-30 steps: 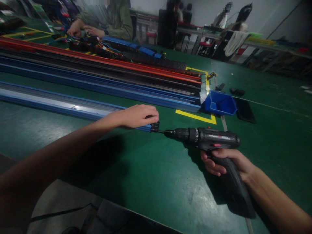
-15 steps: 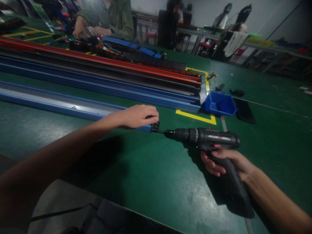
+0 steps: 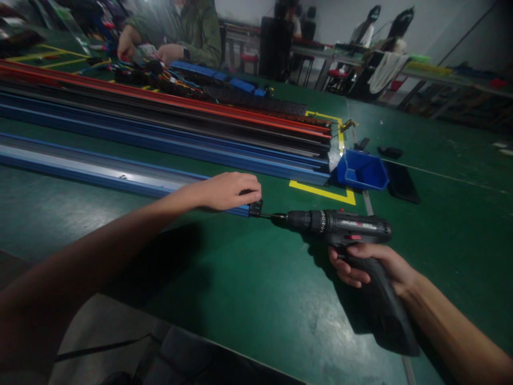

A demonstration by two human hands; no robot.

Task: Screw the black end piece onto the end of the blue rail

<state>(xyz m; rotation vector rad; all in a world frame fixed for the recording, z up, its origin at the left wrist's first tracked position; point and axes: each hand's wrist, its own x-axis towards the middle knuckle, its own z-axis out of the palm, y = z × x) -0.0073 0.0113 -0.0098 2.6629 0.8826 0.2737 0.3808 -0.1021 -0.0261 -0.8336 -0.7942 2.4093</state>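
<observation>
My right hand [image 3: 360, 264] is wrapped round the handle of a black power drill [image 3: 340, 227], which points left. The drill's thin bit meets a small black end piece [image 3: 256, 208] at the right end of a long blue rail [image 3: 120, 174]. Over that end lies my left hand [image 3: 230, 191], its fingers curled round the rail and the end piece. The underside of my left hand is hidden. The rail rests on the green table [image 3: 256, 299] and runs out of view at the left.
Behind the rail lie stacked blue, black and orange rails [image 3: 200, 136]. A blue bin [image 3: 363, 170] stands right of them, beside a dark flat object [image 3: 403, 183]. Across the table, a person in a green jacket [image 3: 200, 32] handles wires [image 3: 160, 75].
The drill body and my right hand have shifted very slightly. My left hand stays in place. Across the table, the person's hands have moved a little.
</observation>
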